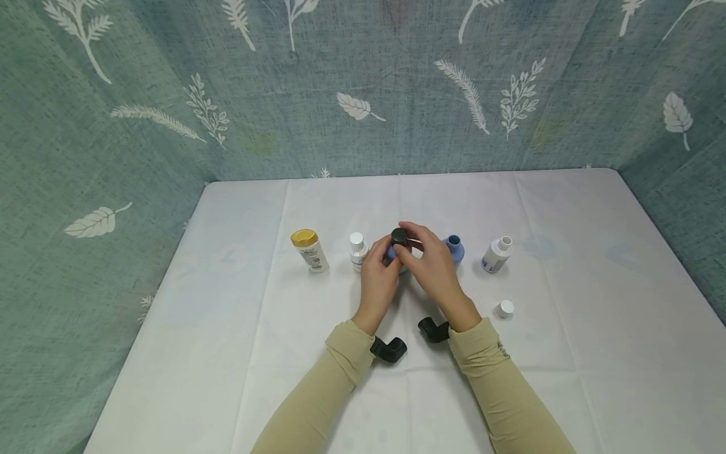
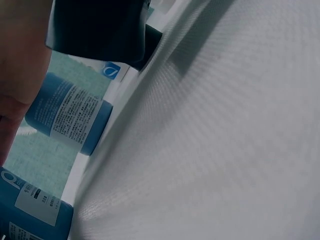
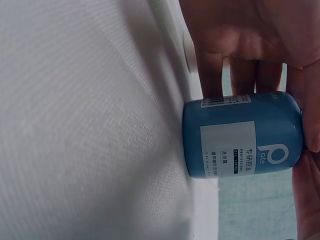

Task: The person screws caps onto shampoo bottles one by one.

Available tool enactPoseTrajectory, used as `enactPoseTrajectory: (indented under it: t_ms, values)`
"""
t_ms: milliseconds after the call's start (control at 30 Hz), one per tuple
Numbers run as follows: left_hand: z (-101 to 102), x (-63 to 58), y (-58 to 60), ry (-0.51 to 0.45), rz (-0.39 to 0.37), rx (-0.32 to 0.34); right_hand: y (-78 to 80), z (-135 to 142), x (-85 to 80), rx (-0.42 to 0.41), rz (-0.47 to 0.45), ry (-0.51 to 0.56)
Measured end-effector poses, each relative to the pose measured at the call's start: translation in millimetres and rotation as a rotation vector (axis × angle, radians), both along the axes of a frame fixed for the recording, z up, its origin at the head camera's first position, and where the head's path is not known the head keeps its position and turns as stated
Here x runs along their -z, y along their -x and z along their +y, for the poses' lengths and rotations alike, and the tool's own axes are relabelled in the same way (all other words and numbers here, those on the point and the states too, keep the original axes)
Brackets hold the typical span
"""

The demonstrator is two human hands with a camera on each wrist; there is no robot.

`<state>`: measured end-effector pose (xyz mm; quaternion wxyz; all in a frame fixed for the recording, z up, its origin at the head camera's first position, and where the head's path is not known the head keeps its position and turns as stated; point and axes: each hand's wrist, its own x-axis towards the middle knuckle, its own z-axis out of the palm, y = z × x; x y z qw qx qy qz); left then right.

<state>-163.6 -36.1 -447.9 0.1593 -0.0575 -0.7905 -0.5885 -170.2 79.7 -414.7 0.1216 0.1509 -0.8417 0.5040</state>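
Near the middle of the table, a blue shampoo bottle (image 3: 235, 135) stands upright with a black cap (image 1: 399, 236) at its top. My left hand (image 1: 379, 277) grips this bottle around its upper part. From the other side, my right hand (image 1: 437, 268) pinches the cap between thumb and fingers. Just right of it is a second blue bottle (image 1: 455, 248) with an uncapped mouth, partly hidden by the right hand. Its back label faces the left wrist view, where the gripped bottle (image 2: 35, 212) shows at the lower left.
To the left stand a white bottle with a white cap (image 1: 357, 247) and a white bottle with a yellow cap (image 1: 310, 251). On the right is an uncapped white bottle (image 1: 496, 255), and nearer lies a loose white cap (image 1: 505, 308). A leaf-patterned curtain (image 1: 363, 139) borders the white table (image 1: 227, 328).
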Motion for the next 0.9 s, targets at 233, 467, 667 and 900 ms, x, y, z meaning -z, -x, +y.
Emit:
enactPoseTrajectory:
  t_ms: [233,467,667,900]
  values:
    - [0.0,-0.3,0.0,0.003,-0.014,-0.005,-1.0,0.1,-0.5,-0.003,-0.01,-0.015]
    - [0.3,0.6,0.4,0.012,-0.011,-0.01,-1.6,0.1,-0.8,0.014,-0.008,-0.009]
    - [0.1,0.3,0.4,0.005,-0.017,-0.007,-1.2,0.0,0.1,0.021,-0.014,0.001]
    - [-0.1,-0.7,0.0,0.004,-0.014,-0.008,-1.0,-0.4,-0.9,0.021,-0.016,0.017]
